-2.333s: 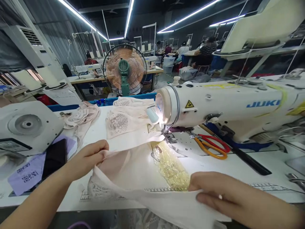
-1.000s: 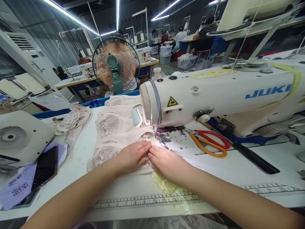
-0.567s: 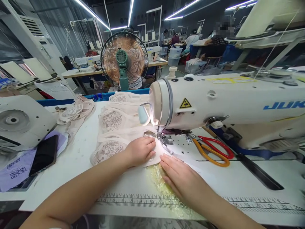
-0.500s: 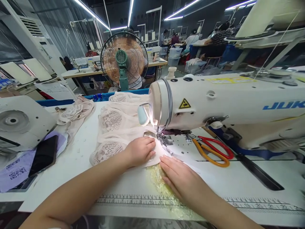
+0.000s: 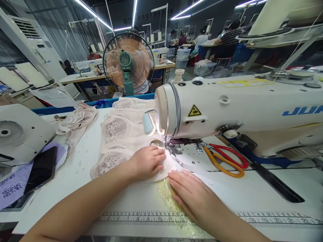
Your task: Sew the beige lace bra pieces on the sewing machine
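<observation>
A white fabric piece (image 5: 168,165) lies under the needle area of a JUKI sewing machine (image 5: 202,107). My left hand (image 5: 148,163) rests on it with fingers curled and closed against the cloth. My right hand (image 5: 193,191) lies at its near right edge, fingers stretched out together and fingertips touching the cloth. A thin pale strip (image 5: 180,163) curves from the presser foot (image 5: 168,145) towards my right hand. Beyond my left hand are joined bra pieces with lace cups (image 5: 114,129). Crinkled yellowish clear film (image 5: 165,195) lies partly under my right hand.
Orange-handled scissors (image 5: 224,164), a red-handled tool (image 5: 233,153) and a black handle (image 5: 277,183) lie right of the needle. A printed ruler (image 5: 136,218) crosses the front edge. At left are a phone (image 5: 41,168) and another machine (image 5: 22,134). A fan (image 5: 128,64) stands behind.
The view has shifted slightly. The pale strip by the presser foot now shows as a longer curve, and the fabric edge has moved a little. Both hands keep nearly the same pose.
</observation>
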`<control>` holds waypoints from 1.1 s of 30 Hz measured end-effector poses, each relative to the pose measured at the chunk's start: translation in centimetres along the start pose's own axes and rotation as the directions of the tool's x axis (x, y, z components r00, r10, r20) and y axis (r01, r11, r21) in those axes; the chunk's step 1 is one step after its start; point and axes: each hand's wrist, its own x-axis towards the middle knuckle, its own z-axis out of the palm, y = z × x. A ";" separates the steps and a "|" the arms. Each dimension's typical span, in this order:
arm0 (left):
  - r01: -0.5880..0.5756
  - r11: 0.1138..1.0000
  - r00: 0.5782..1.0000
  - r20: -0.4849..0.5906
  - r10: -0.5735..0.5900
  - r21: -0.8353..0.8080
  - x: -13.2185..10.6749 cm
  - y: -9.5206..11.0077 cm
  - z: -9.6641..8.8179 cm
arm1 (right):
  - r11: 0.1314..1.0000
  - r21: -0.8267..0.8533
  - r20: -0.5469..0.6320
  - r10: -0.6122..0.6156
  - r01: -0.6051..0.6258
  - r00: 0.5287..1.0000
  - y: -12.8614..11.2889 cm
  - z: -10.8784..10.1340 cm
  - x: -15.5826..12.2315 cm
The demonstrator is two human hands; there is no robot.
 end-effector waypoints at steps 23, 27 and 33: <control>0.075 0.997 0.997 0.018 -0.076 0.024 1.0 0.1 0.4 | 0.998 -0.049 -0.104 0.040 -0.046 0.994 0.6 -0.1 0.3; 0.072 0.997 0.997 -0.006 -0.072 0.017 1.0 0.4 0.4 | 0.999 -0.025 -0.127 0.023 -0.026 0.992 0.7 -0.3 0.3; 0.139 0.989 0.990 -0.007 -0.139 0.054 1.5 1.5 0.3 | 0.997 -0.017 -0.109 0.072 -0.074 0.991 0.9 0.3 0.1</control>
